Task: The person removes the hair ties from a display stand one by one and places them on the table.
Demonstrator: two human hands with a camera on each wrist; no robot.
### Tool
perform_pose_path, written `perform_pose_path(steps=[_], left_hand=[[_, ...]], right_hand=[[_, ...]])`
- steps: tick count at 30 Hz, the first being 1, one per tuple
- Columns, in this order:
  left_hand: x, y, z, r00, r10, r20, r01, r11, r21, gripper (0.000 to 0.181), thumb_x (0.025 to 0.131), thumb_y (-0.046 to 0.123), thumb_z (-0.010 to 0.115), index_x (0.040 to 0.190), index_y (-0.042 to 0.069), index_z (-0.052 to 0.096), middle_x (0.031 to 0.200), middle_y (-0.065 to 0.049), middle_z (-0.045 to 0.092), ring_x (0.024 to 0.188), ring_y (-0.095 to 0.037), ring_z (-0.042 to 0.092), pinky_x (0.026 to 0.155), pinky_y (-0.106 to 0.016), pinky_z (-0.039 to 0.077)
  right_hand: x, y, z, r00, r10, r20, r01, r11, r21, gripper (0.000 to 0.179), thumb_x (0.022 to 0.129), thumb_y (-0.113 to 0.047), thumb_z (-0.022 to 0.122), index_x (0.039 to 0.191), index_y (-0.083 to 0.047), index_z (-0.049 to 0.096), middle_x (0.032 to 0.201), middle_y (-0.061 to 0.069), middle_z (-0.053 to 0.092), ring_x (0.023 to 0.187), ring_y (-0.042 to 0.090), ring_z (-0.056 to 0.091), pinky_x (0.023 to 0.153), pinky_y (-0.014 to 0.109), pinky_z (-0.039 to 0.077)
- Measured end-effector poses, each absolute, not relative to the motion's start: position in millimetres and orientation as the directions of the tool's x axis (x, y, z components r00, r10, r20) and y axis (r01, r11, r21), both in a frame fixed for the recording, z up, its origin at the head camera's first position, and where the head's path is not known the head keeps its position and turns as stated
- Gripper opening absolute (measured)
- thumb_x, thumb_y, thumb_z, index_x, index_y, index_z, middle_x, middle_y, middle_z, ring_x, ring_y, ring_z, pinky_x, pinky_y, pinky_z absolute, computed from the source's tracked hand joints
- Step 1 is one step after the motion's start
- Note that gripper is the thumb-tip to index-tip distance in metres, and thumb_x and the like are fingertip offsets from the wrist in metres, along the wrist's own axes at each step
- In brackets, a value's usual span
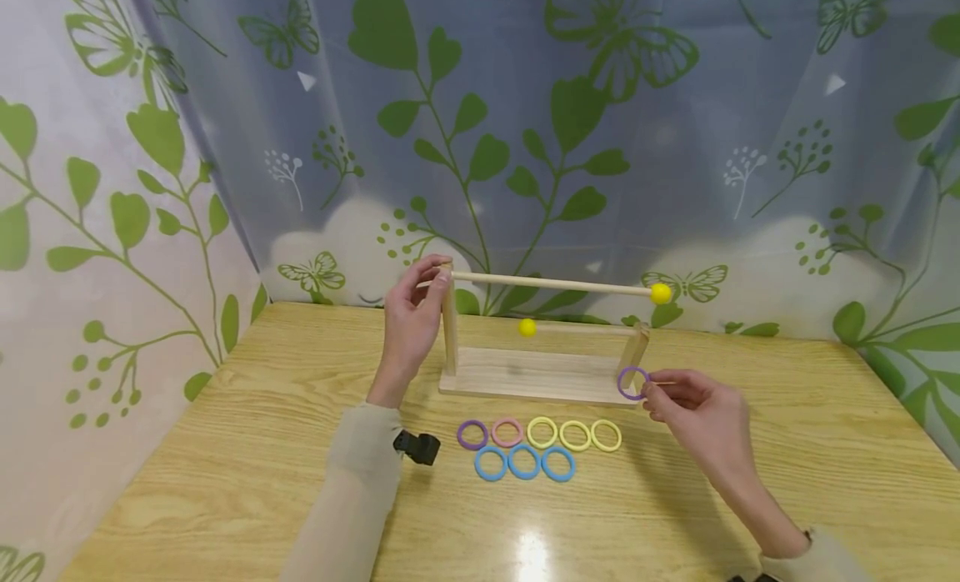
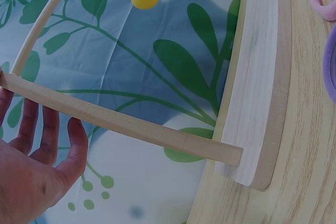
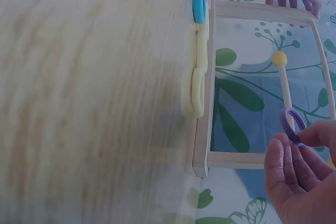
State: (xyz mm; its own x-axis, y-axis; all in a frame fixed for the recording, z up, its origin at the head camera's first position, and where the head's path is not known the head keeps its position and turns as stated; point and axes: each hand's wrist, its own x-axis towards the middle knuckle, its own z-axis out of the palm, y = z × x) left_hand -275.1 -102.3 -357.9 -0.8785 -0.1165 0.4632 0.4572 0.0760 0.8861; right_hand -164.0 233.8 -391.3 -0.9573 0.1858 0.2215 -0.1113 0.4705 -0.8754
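Observation:
At the top of the left post of a wooden stand (image 1: 525,375), my left hand (image 1: 412,315) grips the post with fingers and thumb. Between thumb and fingertips, my right hand (image 1: 708,419) pinches a purple ring (image 3: 284,123), held up in front of the stand's right post (image 1: 634,353). The stand's upper rod (image 1: 555,283) runs from the left post to a yellow ball (image 1: 660,293) at its right end. A lower rod (image 1: 588,329) reaches leftward from the right post and carries another yellow ball (image 1: 528,327) on its tip. Both rods are bare.
Rings lie flat in two rows before the stand. The back row has a purple ring (image 1: 460,436), a pink ring (image 1: 507,419) and three yellow rings (image 1: 542,418); three blue rings (image 1: 524,477) form the front row. A leaf-printed curtain (image 1: 480,82) hangs behind the wooden table (image 1: 262,449).

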Motion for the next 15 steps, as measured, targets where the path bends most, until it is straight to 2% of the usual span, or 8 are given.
perform_pose_path(steps=[6, 15], left_hand=[[-275.3, -102.4, -358.2, -0.88, -0.115, 0.462, 0.456, 0.077, 0.887, 0.025, 0.104, 0.018, 0.059, 0.127, 0.01, 0.068, 0.117, -0.014, 0.067, 0.096, -0.014, 0.066, 0.079, -0.023, 0.054], [-274.8, -102.2, -357.6, -0.881, -0.116, 0.459, 0.453, 0.072, 0.888, 0.025, 0.104, 0.017, 0.059, 0.127, 0.009, 0.068, 0.116, -0.013, 0.066, 0.095, -0.014, 0.065, 0.079, -0.023, 0.053]], right_hand=[[-162.8, 233.1, -393.2, -0.975, 0.147, 0.165, -0.086, 0.432, -0.898, 0.028, 0.095, -0.017, 0.074, 0.111, 0.005, 0.072, 0.083, -0.003, 0.079, 0.07, 0.008, 0.074, 0.067, 0.027, 0.062], [-161.5, 232.7, -397.3, -0.991, 0.11, 0.071, -0.018, 0.417, -0.909, 0.032, 0.093, -0.015, 0.076, 0.117, 0.007, 0.07, 0.096, 0.012, 0.08, 0.074, 0.006, 0.074, 0.07, 0.025, 0.062]])
